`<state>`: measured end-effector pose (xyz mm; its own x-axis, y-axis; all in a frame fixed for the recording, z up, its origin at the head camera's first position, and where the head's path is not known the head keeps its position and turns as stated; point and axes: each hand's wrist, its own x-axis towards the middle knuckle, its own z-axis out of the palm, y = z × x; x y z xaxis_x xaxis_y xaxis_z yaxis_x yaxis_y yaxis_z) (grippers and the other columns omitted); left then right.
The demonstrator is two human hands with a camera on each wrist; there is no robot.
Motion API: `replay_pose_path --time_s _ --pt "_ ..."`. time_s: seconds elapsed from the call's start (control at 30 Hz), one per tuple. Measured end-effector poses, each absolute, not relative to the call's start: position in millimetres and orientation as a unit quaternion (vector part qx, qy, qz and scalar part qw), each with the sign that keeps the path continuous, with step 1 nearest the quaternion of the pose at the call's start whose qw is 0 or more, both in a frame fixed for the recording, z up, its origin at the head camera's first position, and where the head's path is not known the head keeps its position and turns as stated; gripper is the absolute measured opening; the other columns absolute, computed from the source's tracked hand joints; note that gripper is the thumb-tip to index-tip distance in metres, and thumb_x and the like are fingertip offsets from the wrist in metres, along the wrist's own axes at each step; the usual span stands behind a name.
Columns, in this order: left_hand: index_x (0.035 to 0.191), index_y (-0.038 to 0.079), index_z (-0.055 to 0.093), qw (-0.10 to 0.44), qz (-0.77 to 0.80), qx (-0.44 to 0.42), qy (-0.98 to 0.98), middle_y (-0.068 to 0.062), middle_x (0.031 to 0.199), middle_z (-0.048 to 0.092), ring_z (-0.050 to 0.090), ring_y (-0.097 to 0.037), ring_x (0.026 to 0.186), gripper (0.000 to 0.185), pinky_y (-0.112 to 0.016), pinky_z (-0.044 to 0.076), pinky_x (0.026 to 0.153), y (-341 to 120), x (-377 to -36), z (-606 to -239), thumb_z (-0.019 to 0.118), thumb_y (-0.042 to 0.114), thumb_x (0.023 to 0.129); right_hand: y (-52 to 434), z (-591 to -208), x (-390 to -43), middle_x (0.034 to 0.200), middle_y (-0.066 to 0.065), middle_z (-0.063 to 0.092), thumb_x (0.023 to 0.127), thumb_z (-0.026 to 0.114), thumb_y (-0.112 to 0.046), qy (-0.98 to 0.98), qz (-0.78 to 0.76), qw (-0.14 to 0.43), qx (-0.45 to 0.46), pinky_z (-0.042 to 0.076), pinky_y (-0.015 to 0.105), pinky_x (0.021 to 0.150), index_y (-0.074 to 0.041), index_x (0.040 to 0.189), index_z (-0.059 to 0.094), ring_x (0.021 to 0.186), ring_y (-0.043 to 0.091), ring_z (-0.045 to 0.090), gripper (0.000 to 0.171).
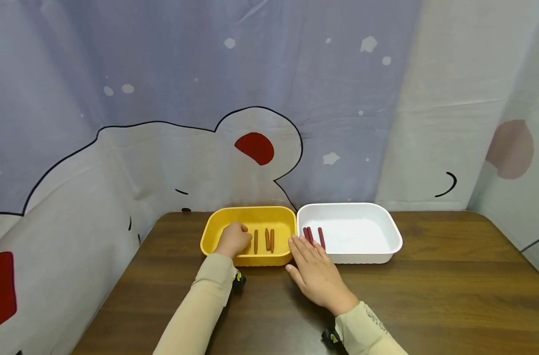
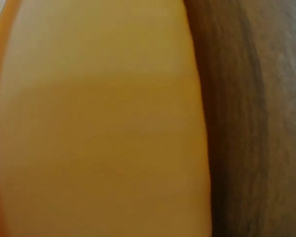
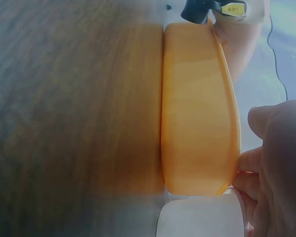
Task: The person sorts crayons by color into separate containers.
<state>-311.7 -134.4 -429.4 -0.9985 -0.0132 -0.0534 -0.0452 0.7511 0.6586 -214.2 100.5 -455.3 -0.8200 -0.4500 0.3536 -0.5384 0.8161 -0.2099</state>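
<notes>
Presently, left to right: my left hand (image 1: 233,239) sits curled inside the yellow tray (image 1: 216,224), apparently pinching a sausage stick; three sticks (image 1: 264,240) lie just right of its fingers. My right hand (image 1: 315,271) lies flat, fingertips at the white tray (image 1: 384,222) rim. Judgement: pick-up step; next, lift clear. No legible writing.

Left hand (image 1: 233,239) fingertips hidden inside yellow tray (image 1: 216,224); left wrist view blurred.
</notes>
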Motion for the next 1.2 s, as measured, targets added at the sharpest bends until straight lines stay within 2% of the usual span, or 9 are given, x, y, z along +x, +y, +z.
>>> replay_pose_path --time_s 0.07,0.13,0.27,0.47,0.6,0.7,0.9,1.0,1.2 --pt "0.119 -0.007 0.067 0.019 0.347 -0.018 0.938 -0.020 0.116 0.069 0.060 -0.024 0.080 0.031 -0.038 0.054 0.078 -132.7 -310.0 -428.8 0.061 0.011 0.095 101.0 -455.3 -214.0 0.161 0.016 0.036 0.107 0.048 -0.034 -0.942 0.150 0.147 0.263 0.022 0.052 0.122 0.000 0.155 0.038 0.148 0.033 0.034 0.060" --pt "0.122 -0.005 0.066 0.017 0.341 -0.017 0.940 -0.018 0.118 0.069 0.060 -0.023 0.080 0.033 -0.038 0.053 0.077 -131.4 -309.1 -429.0 0.059 0.014 0.096 101.7 -455.5 -213.7 0.161 0.015 0.035 0.108 0.047 -0.035 -0.942 0.146 0.147 0.263 0.022 0.052 0.122 0.000 0.155 0.038 0.148 0.032 0.034 0.060" --pt "0.123 0.001 0.066 -0.001 0.337 -0.016 0.941 -0.014 0.112 0.072 0.057 -0.020 0.069 0.031 -0.033 0.048 0.064 -129.6 -307.2 -430.4 0.058 0.019 0.098 102.8 -456.4 -213.1 0.161 0.016 0.036 0.108 0.047 -0.035 -0.941 0.147 0.152 0.265 0.022 0.052 0.122 0.000 0.155 0.039 0.148 0.032 0.035 0.059" --pt "0.117 0.007 0.069 -0.079 0.336 0.000 0.939 -0.009 0.099 0.073 0.059 -0.017 0.066 0.025 -0.032 0.049 0.061 -126.3 -303.1 -428.6 0.057 0.019 0.098 104.2 -457.7 -214.5 0.159 0.016 0.039 0.106 0.051 -0.032 -0.936 0.159 0.163 0.268 0.024 0.053 0.121 0.001 0.153 0.041 0.147 0.034 0.036 0.058" --pt "0.115 0.009 0.070 -0.137 0.349 0.029 0.927 -0.005 0.090 0.073 0.055 -0.016 0.056 0.023 -0.032 0.046 0.053 -124.8 -301.2 -428.7 0.057 0.018 0.098 105.7 -458.6 -216.6 0.160 0.016 0.038 0.106 0.052 -0.033 -0.937 0.159 0.164 0.266 0.024 0.053 0.121 0.000 0.154 0.041 0.148 0.033 0.035 0.059" --pt "0.112 0.009 0.070 -0.167 0.344 0.050 0.923 -0.002 0.083 0.070 0.052 -0.014 0.054 0.021 -0.030 0.043 0.051 -125.8 -299.2 -431.1 0.058 0.018 0.098 106.7 -459.7 -218.1 0.161 0.014 0.037 0.107 0.050 -0.035 -0.939 0.157 0.155 0.265 0.023 0.052 0.122 -0.001 0.155 0.040 0.149 0.032 0.034 0.060" --pt "0.106 0.008 0.073 -0.225 0.325 0.078 0.915 0.000 0.079 0.068 0.056 -0.014 0.060 0.016 -0.032 0.048 0.056 -130.1 -289.1 -432.9 0.062 0.017 0.097 111.0 -456.9 -222.1 0.159 0.017 0.040 0.105 0.055 -0.034 -0.929 0.179 0.165 0.277 0.028 0.054 0.119 0.001 0.152 0.044 0.145 0.034 0.039 0.060" --pt "0.105 0.007 0.073 -0.259 0.317 0.091 0.908 -0.001 0.081 0.069 0.062 -0.017 0.067 0.016 -0.034 0.052 0.060 -132.7 -283.9 -430.5 0.063 0.016 0.097 118.1 -450.6 -224.1 0.157 0.019 0.041 0.103 0.059 -0.030 -0.919 0.208 0.183 0.281 0.033 0.055 0.117 0.002 0.151 0.045 0.143 0.037 0.041 0.059" --pt "0.107 0.005 0.072 -0.319 0.296 0.104 0.894 -0.005 0.088 0.069 0.066 -0.021 0.076 0.017 -0.041 0.056 0.062 -154.7 -281.8 -420.6 0.062 0.014 0.096 144.7 -432.5 -225.0 0.155 0.020 0.043 0.102 0.061 -0.024 -0.903 0.266 0.215 0.260 0.036 0.058 0.114 -0.001 0.151 0.045 0.140 0.041 0.044 0.057"
